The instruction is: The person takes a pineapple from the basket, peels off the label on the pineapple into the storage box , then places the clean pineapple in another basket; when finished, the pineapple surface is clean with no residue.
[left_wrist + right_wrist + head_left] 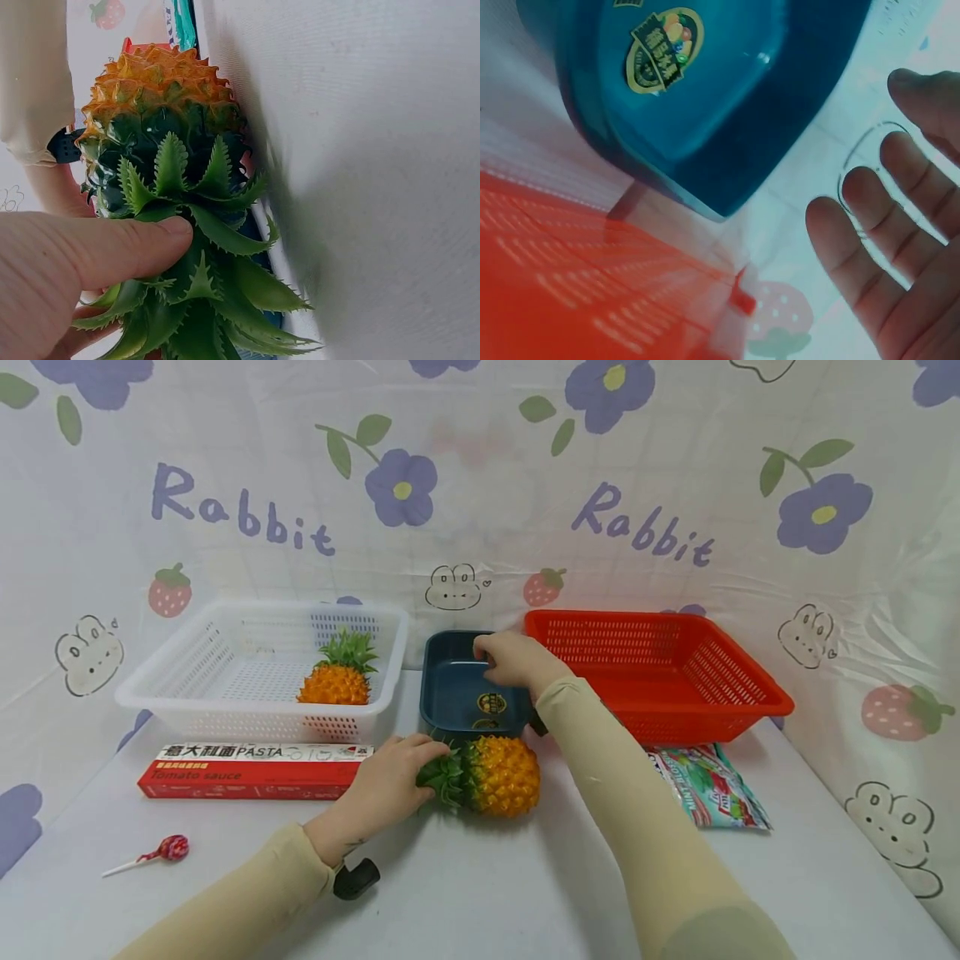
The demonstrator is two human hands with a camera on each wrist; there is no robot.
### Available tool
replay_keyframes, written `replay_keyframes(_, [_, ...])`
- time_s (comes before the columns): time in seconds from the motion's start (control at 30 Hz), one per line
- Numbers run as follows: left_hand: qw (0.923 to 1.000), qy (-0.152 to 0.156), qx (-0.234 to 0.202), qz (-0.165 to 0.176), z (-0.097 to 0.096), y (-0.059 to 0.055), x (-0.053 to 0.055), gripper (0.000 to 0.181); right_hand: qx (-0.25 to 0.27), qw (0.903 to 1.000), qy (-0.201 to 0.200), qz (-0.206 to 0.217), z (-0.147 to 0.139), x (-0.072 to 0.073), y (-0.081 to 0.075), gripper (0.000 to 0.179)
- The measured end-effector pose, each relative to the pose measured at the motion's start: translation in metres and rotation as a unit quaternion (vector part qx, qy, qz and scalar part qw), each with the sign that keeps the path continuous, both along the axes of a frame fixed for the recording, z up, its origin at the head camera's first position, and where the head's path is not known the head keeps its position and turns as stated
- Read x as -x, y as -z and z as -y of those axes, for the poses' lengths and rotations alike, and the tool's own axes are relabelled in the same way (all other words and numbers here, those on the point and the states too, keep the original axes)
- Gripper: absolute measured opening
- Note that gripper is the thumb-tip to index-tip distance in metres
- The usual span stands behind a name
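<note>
An orange-yellow pineapple (506,777) with green leaves lies on its side on the table, in front of a dark blue plastic basin (453,685). My left hand (390,779) grips it by the leafy crown; in the left wrist view the thumb (142,244) presses on the leaves (225,232). Above the basin's right part hangs my right hand (521,660), holding nothing. Its fingers (832,232) are loosely bent and apart from the basin wall in the right wrist view. A gold-edged label (664,52) shows inside the basin.
A white basket (262,714) at the left holds another pineapple (337,683). Before it lie a red pasta box (247,781) and a lollipop (174,847). A red basket (645,693) stands at the right, with a green candy packet (716,789) in front.
</note>
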State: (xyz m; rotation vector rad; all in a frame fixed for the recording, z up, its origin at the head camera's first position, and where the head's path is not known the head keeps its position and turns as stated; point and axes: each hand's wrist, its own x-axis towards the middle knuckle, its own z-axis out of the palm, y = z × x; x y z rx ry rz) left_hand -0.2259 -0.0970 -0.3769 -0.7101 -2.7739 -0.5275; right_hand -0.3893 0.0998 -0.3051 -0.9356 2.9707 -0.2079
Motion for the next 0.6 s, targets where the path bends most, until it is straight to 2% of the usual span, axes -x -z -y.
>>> replay_keyframes(0.2, [1.0000,-0.002,0.003,0.004,-0.001,0.000,0.000,0.048,0.047,0.9973,0.056,0.013,-0.013,-0.010,-0.013,0.036])
replay_keyframes(0.27, [1.0000,-0.002,0.005,0.007,-0.001,-0.001,0.000,0.049,0.086,0.9924,0.085,0.023,-0.020,-0.014,-0.017,0.039])
replay_keyframes(0.33, [1.0000,0.000,0.006,0.008,-0.001,-0.001,0.000,0.049,0.142,0.9821,0.120,0.033,-0.027,-0.019,-0.021,0.043])
replay_keyframes(0.4, [1.0000,0.002,0.005,0.007,-0.001,-0.001,0.000,0.049,0.210,0.9642,0.155,0.045,-0.036,-0.026,-0.026,0.047])
replay_keyframes(0.47, [1.0000,0.003,0.004,0.005,-0.001,-0.001,0.001,0.049,0.279,0.9393,0.192,0.057,-0.045,-0.035,-0.031,0.050])
replay_keyframes(0.53, [1.0000,0.005,0.003,0.002,-0.001,-0.001,0.001,0.049,0.351,0.9057,0.226,0.072,-0.054,-0.045,-0.035,0.051])
replay_keyframes(0.6, [1.0000,0.007,0.003,0.001,-0.001,-0.001,0.002,0.049,0.421,0.8659,0.255,0.089,-0.063,-0.055,-0.039,0.054])
